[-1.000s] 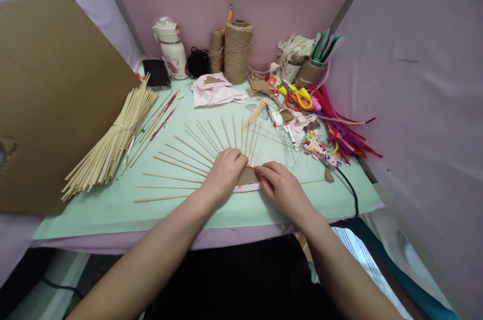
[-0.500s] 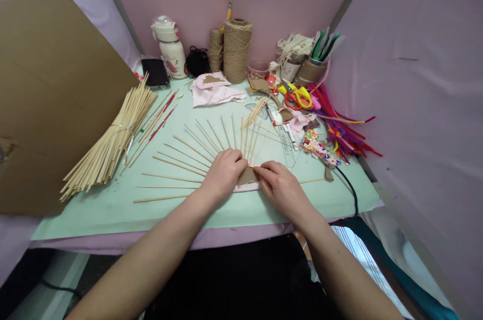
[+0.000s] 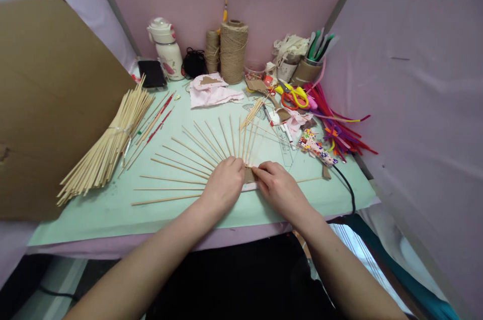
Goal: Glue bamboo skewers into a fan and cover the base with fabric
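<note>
Thin bamboo sticks (image 3: 188, 156) fan out across the mint-green mat (image 3: 113, 214) from a small brown cardboard piece (image 3: 249, 175). My left hand (image 3: 225, 184) lies curled over the left part of that cardboard, pressing the stick ends down. My right hand (image 3: 278, 188) is just to its right, with thumb and forefinger pinched at the cardboard's edge where the sticks meet. What the pinch holds is too small to name. A few upright sticks (image 3: 245, 136) stand close together above the cardboard.
A tied bundle of bamboo sticks (image 3: 109, 144) lies at left beside a big cardboard sheet (image 3: 49, 98). Twine spools (image 3: 233, 51), a flask (image 3: 166, 48), scissors (image 3: 293, 96), pipe cleaners (image 3: 339, 129), a patterned glue gun (image 3: 316, 145) with a black cord and pink cloth (image 3: 211, 92) crowd the back and right.
My left hand has slid slightly right, covering more of the cardboard piece. The right hand's pinch stays at the same spot. The view shifted a little.
</note>
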### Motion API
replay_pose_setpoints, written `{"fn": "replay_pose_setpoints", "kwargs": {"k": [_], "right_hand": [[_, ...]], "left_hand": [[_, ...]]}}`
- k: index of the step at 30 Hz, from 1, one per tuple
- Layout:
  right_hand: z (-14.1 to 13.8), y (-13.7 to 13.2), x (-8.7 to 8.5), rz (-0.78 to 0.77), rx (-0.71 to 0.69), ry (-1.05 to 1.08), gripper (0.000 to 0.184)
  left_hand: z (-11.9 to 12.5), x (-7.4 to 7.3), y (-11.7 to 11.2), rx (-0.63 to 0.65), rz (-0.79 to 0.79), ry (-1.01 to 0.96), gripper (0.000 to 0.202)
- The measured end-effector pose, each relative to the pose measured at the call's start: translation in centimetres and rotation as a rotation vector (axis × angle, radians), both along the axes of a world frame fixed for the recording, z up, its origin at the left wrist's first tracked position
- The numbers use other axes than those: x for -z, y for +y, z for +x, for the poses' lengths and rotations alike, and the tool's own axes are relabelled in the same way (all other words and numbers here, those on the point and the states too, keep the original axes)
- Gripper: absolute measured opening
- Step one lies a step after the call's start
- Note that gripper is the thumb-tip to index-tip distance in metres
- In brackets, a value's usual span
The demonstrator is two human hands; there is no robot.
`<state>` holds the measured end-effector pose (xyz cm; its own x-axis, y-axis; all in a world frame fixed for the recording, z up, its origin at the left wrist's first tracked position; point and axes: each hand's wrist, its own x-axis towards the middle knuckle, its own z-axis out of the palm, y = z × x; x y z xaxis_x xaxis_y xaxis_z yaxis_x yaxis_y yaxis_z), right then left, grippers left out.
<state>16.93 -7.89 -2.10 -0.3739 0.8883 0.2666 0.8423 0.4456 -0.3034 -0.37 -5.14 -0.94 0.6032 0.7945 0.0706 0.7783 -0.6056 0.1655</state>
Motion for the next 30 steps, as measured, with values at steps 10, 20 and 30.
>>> {"fn": "replay_pose_setpoints", "kwargs": {"k": [10,20,30], "right_hand": [[-0.3,-0.1,-0.1,-0.009,0.013,0.043,0.028],[8.1,0.7,-1.1,0.183,0.291,0.002,0.031],[13.1,5.2,-1.3,-0.228,0.685,-0.336,0.043]], "left_hand": [[-0.2,0.3,-0.9,-0.004,0.035,0.003,0.034],[-0.3,0.7,-0.7,0.009,0.014,-0.009,0.031],[-0.3,0.9,-0.5,-0.008,-0.011,-0.017,0.031]]}}
